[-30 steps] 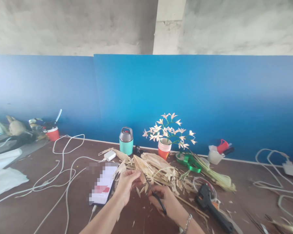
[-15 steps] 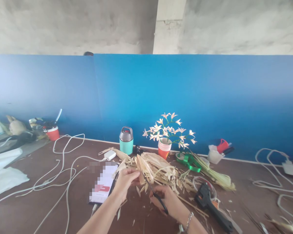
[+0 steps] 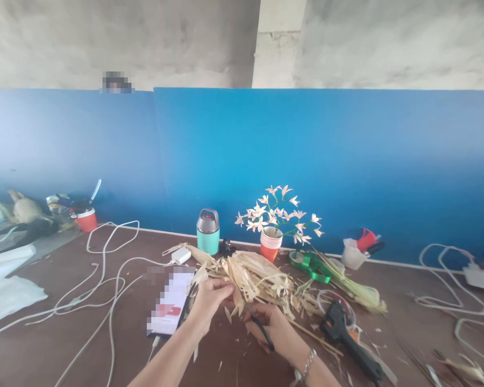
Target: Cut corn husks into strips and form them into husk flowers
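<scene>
Between the thumb and fingers of my left hand [image 3: 210, 302] is a pale dried corn husk [image 3: 237, 280], its lower end hanging free. My right hand [image 3: 275, 329] is closed round the black handles of a pair of scissors [image 3: 263, 331]. Their blades point up toward the husk but are mostly hidden, so I cannot tell whether they touch it. Behind both hands lies a heap of corn husks [image 3: 266, 266]. Small husk scraps are scattered on the brown table [image 3: 218, 355] below.
A phone [image 3: 171, 306] lies left of my left hand, near white cables [image 3: 116, 279]. Paper cups [image 3: 271, 244] hold husk flowers behind the heap, beside a teal flask [image 3: 208, 234]. To the right are green ribbon [image 3: 317, 269] and a black glue gun [image 3: 347, 338]. A blue partition [image 3: 242, 156] stands behind.
The scissor blades have come down from along the husk and show less. My left hand keeps its hold. Above the partition, a person's head has moved left and shows more.
</scene>
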`<state>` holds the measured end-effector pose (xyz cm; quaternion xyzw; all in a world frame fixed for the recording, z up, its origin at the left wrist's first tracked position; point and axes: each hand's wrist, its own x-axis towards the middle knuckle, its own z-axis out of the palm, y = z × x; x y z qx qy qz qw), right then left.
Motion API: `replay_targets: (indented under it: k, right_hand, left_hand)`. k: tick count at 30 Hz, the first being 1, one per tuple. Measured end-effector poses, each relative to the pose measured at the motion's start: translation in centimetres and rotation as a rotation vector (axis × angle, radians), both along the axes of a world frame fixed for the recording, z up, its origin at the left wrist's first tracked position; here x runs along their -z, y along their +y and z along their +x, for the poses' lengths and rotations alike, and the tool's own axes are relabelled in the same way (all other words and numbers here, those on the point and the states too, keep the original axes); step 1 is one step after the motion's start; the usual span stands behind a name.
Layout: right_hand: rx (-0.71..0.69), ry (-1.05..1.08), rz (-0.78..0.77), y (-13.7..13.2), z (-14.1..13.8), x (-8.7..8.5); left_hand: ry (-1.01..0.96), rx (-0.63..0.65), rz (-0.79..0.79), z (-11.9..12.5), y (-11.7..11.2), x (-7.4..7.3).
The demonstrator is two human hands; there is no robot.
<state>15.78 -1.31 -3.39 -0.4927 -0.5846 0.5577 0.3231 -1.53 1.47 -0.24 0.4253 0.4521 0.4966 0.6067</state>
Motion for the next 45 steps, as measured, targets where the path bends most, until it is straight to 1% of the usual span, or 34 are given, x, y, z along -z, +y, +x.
replay_targets:
  k: [8, 16, 20, 22, 25, 29, 34, 38, 45]
  right_hand:
    - [-0.027, 0.017, 0.051, -0.2, -0.2, -0.9]
    - [-0.034, 0.005, 0.034, -0.2, -0.2, -1.3]
    - [0.003, -0.033, 0.020, -0.2, -0.2, -1.1]
    - [0.009, -0.035, 0.011, -0.1, -0.2, -0.9]
    - [0.008, -0.003, 0.007, -0.1, -0.3, -0.6]
    - [-0.005, 0.036, 0.005, -0.1, -0.1, -0.6]
    - [-0.025, 0.014, 0.003, -0.3, -0.1, -1.0]
    - [-0.034, 0.007, 0.016, -0.2, -0.1, -1.2]
    - [-0.058, 0.021, 0.045, -0.3, 0.2, -0.7]
  left_hand:
    - [-0.007, -0.011, -0.017, 0.1, 0.1, 0.1]
    - [0.020, -0.065, -0.016, 0.1, 0.3, 0.3]
    - [-0.045, -0.101, -0.022, 0.0, 0.3, 0.3]
    - [-0.058, -0.094, -0.021, 0.0, 0.2, 0.3]
    - [0.000, -0.090, -0.011, 0.0, 0.2, 0.3]
    - [0.034, -0.039, -0.033, 0.0, 0.1, 0.1]
    - [0.015, 0.006, -0.085, -0.2, -0.1, -0.3]
    - [-0.033, 0.013, -0.122, -0.3, 0.0, -0.3]
    - [-0.061, 0.024, -0.130, -0.4, 0.0, -0.2]
